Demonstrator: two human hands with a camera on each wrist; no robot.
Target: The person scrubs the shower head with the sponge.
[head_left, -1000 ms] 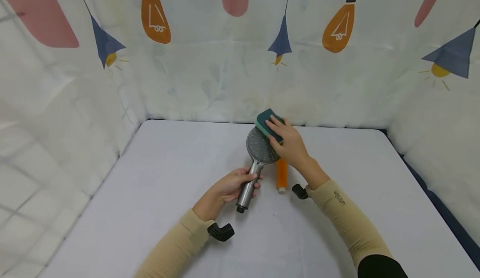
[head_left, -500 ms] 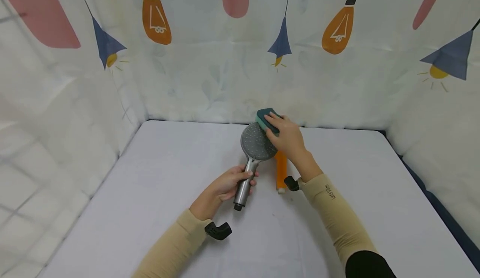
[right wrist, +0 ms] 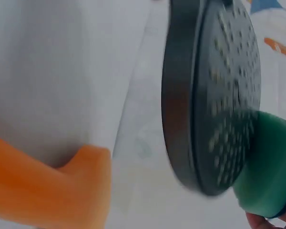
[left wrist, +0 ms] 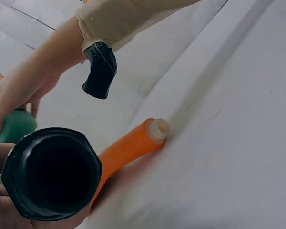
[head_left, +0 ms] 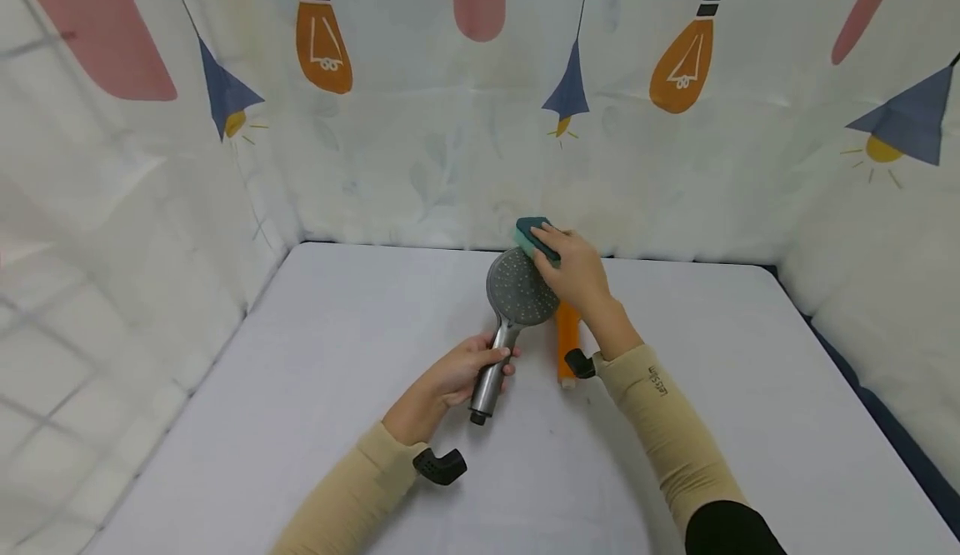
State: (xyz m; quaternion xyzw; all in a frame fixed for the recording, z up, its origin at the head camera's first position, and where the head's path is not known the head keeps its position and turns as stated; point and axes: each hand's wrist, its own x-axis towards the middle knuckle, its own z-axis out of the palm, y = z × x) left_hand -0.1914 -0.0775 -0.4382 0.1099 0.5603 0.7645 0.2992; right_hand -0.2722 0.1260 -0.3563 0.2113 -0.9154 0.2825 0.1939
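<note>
Over white table (head_left: 360,330), gripped shower head (head_left: 521,288) by handle (head_left: 489,387) in left hand (head_left: 463,369), raised; pinched sponge (right wrist: 264,169) in right hand (head_left: 576,272), touching spray face (right wrist: 233,90) near edge. Looked mid-scrub; couldn't tell share done or left. Saw orange tube (head_left: 567,342) on table, unheld.

We count 1 ea.: grey round-faced shower head (head_left: 517,292), rect. two-tone green sponge (head_left: 528,233), pale-tipped orange tube (head_left: 567,342); 2 ea.: bare hands (head_left: 465,369) (head_left: 573,272), beige fabric sleeves (head_left: 352,488) (head_left: 667,422), curved blk plastic pcs (head_left: 442,467) (head_left: 579,363).
</note>
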